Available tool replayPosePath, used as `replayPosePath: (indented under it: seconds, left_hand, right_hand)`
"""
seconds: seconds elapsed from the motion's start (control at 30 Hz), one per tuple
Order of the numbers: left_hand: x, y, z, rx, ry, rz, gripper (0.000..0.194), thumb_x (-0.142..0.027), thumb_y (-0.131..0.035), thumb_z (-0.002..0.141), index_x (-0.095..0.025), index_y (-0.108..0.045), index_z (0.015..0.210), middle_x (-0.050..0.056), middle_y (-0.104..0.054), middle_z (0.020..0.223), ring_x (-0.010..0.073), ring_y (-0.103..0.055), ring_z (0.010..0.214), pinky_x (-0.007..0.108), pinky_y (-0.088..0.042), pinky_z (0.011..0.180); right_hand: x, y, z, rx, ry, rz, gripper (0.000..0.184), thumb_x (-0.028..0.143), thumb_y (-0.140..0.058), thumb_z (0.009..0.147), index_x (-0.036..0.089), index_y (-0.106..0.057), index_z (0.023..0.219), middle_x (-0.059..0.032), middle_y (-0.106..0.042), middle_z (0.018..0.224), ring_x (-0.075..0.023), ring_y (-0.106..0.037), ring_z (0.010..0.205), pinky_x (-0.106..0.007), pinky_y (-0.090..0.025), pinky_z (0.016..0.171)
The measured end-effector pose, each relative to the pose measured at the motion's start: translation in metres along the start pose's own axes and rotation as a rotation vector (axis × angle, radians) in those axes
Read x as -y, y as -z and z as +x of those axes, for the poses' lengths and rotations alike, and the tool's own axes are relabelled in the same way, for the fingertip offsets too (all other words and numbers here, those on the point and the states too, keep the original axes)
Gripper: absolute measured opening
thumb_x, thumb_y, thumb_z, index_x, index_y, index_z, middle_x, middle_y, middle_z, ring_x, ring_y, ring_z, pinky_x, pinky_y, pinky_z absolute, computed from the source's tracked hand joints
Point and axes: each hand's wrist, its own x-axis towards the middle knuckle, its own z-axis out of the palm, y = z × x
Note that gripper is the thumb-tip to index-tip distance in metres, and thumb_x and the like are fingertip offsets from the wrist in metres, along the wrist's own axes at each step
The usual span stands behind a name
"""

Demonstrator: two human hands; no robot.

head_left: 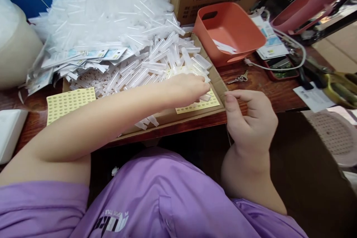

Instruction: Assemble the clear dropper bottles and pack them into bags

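Note:
My left hand (pixel 189 88) reaches across the shallow cardboard tray (pixel 178 122), its fingers curled downward. From beneath them pokes the end of a clear plastic tube (pixel 205 97), which the hand appears to grip just above a yellow sticker sheet (pixel 197 107). By the tray's right corner, my right hand (pixel 248 119) is closed, with thumb and forefinger pinched together; anything between those fingertips is too small to make out. Loose clear tubes (pixel 156 66) lie behind the left hand. Small white pieces (pixel 93 80) are spread in the tray beyond my forearm.
A large heap of translucent tubes (pixel 111 15) rises at the back, with printed cards (pixel 92 56) below it. Another sticker sheet (pixel 69 102) lies left. To the right are an orange basket (pixel 237 33), keys (pixel 240 77), a phone (pixel 281 67), a white cable (pixel 302 50) and scissors (pixel 341 85).

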Motion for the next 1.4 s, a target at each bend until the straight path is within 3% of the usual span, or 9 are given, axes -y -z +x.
replayPosePath:
  seconds: [0.23, 0.33, 0.43, 0.53, 0.63, 0.83, 0.97, 1.17, 1.4]
  left_hand:
    - [-0.003, -0.012, 0.021, 0.029, -0.027, -0.025, 0.035, -0.027, -0.067, 0.085, -0.012, -0.064, 0.117, 0.014, -0.068, 0.117, 0.0270, -0.063, 0.110, 0.035, -0.047, 0.092]
    - [0.011, -0.012, 0.007, -0.099, 0.011, -0.174, 0.077, -0.040, -0.083, 0.068, -0.017, -0.051, 0.135, 0.012, -0.061, 0.132, 0.0301, -0.057, 0.121, 0.039, -0.046, 0.100]
    - [0.030, 0.001, -0.032, -0.198, 0.079, -0.283, 0.062, -0.042, -0.076, 0.074, -0.024, -0.056, 0.129, 0.003, -0.063, 0.127, 0.0259, -0.059, 0.118, 0.040, -0.045, 0.101]
    - [0.050, 0.022, -0.100, -0.160, 0.358, -0.163, 0.027, -0.035, -0.054, 0.090, -0.019, -0.069, 0.106, 0.001, -0.068, 0.101, 0.0226, -0.063, 0.102, 0.045, -0.045, 0.098]
    - [0.064, 0.033, -0.183, -0.277, 0.842, 0.049, 0.033, -0.030, -0.043, 0.094, -0.012, -0.069, 0.107, 0.006, -0.066, 0.102, 0.0220, -0.058, 0.102, 0.048, -0.041, 0.101]
    - [0.066, -0.008, -0.288, -0.491, 1.474, -0.074, 0.045, -0.053, -0.055, 0.086, -0.012, -0.069, 0.100, 0.009, -0.063, 0.088, 0.0268, -0.056, 0.092, 0.048, -0.044, 0.098]
    - [0.069, -0.043, -0.294, -0.380, 1.558, -0.149, 0.070, -0.067, -0.067, 0.067, -0.014, -0.063, 0.112, 0.020, -0.053, 0.120, 0.0416, -0.044, 0.122, 0.052, -0.035, 0.107]
    - [0.075, -0.057, -0.299, -0.404, 1.634, -0.305, 0.082, -0.068, -0.069, 0.065, -0.010, -0.053, 0.121, 0.022, -0.047, 0.126, 0.0410, -0.041, 0.127, 0.050, -0.034, 0.109]
    - [0.084, -0.072, -0.300, -0.578, 1.548, -0.350, 0.047, -0.051, -0.076, 0.068, -0.019, -0.058, 0.096, 0.011, -0.056, 0.111, 0.0338, -0.048, 0.116, 0.048, -0.040, 0.102]
  right_hand:
    - [-0.014, 0.003, -0.013, 0.004, -0.042, -0.013, 0.007, 0.027, -0.063, 0.089, 0.022, -0.068, 0.090, -0.0038, -0.072, 0.093, -0.0201, -0.067, 0.091, -0.039, -0.052, 0.086]
    - [-0.010, -0.002, -0.011, -0.023, -0.026, 0.032, 0.005, 0.024, -0.063, 0.088, 0.021, -0.067, 0.090, -0.0052, -0.071, 0.093, -0.0207, -0.066, 0.092, -0.042, -0.051, 0.088]
    - [-0.003, -0.009, -0.010, -0.032, 0.010, 0.076, 0.006, 0.023, -0.063, 0.088, 0.022, -0.067, 0.093, -0.0052, -0.071, 0.094, -0.0209, -0.066, 0.092, -0.042, -0.052, 0.087]
    - [0.006, -0.016, -0.011, 0.008, 0.087, 0.124, 0.012, 0.019, -0.066, 0.085, 0.023, -0.068, 0.097, -0.0057, -0.070, 0.094, -0.0219, -0.066, 0.092, -0.042, -0.054, 0.084]
    - [0.018, -0.026, -0.013, 0.095, 0.172, 0.193, 0.020, 0.015, -0.069, 0.081, 0.024, -0.068, 0.098, -0.0054, -0.069, 0.094, -0.0218, -0.067, 0.088, -0.040, -0.056, 0.081]
    - [0.052, -0.059, -0.008, 0.277, 0.388, 0.355, 0.029, 0.008, -0.071, 0.078, 0.023, -0.066, 0.102, -0.0054, -0.068, 0.094, -0.0193, -0.067, 0.084, -0.034, -0.056, 0.077]
    - [0.076, -0.079, -0.006, 0.352, 0.477, 0.404, 0.031, 0.009, -0.071, 0.078, 0.024, -0.065, 0.104, -0.0054, -0.068, 0.096, -0.0199, -0.067, 0.084, -0.035, -0.056, 0.075]
    - [0.090, -0.091, -0.011, 0.383, 0.498, 0.425, 0.027, 0.008, -0.070, 0.078, 0.021, -0.065, 0.101, -0.0063, -0.069, 0.095, -0.0190, -0.067, 0.084, -0.033, -0.055, 0.075]
    - [0.091, -0.093, -0.013, 0.432, 0.475, 0.412, 0.021, 0.009, -0.068, 0.081, 0.020, -0.065, 0.099, -0.0063, -0.068, 0.094, -0.0176, -0.067, 0.085, -0.032, -0.055, 0.075]
